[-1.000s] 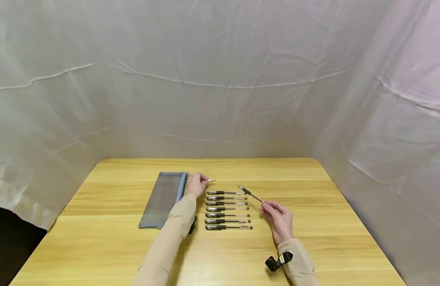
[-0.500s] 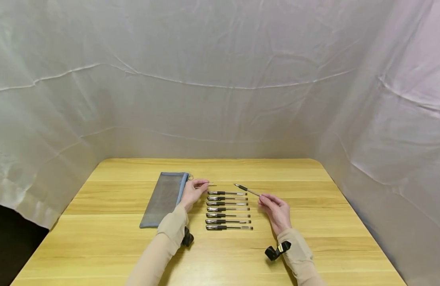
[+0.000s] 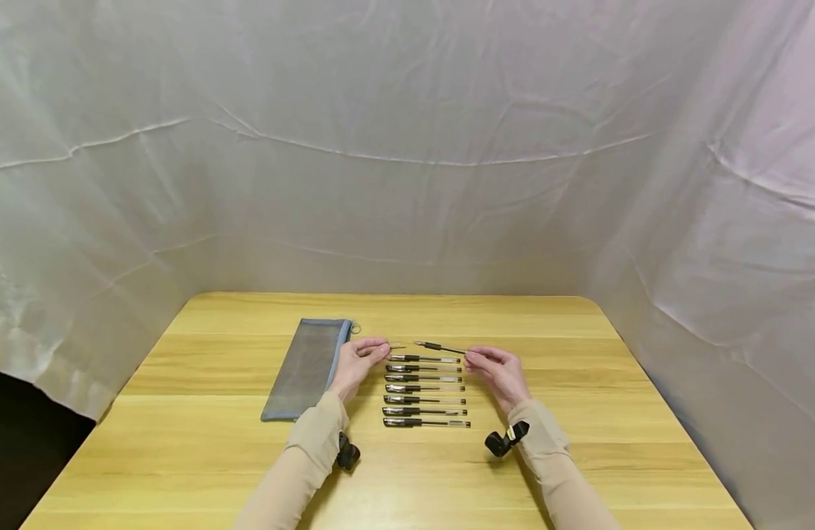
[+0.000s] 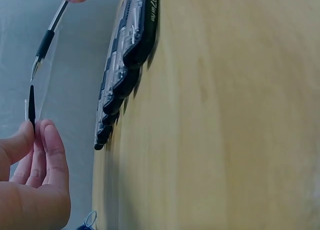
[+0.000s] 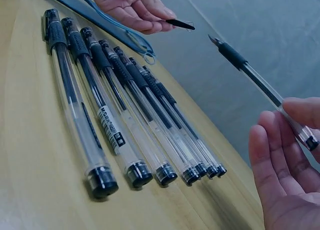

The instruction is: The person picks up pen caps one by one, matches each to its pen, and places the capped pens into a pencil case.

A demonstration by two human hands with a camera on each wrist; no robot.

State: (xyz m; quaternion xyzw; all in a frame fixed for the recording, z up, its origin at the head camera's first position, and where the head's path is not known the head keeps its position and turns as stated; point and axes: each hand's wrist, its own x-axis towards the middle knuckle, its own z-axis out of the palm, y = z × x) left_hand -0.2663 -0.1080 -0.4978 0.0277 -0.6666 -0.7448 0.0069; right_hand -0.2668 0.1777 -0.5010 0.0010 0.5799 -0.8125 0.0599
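My left hand (image 3: 357, 366) pinches a pen cap (image 5: 180, 24) between thumb and fingertips, its clip along one side. Facing it, my right hand (image 3: 500, 375) holds an uncapped gel pen (image 5: 245, 66) near its rear end, with the metal tip toward the cap. A small gap shows between tip and cap in both wrist views. The pen has a black grip and a clear barrel. Below the two hands, several capped gel pens (image 3: 402, 388) lie in a parallel row on the table, caps to the left.
A grey mesh zip pouch (image 3: 301, 372) with blue edging lies left of the pens, a small ring (image 3: 356, 328) at its top corner. The wooden table (image 3: 619, 464) is enclosed by pale hanging cloth (image 3: 407, 206) behind and at the sides.
My right hand has brought the pen leftward, and it now lies flatter. My left hand has turned and come slightly down with the cap, so tip and cap are closer together.
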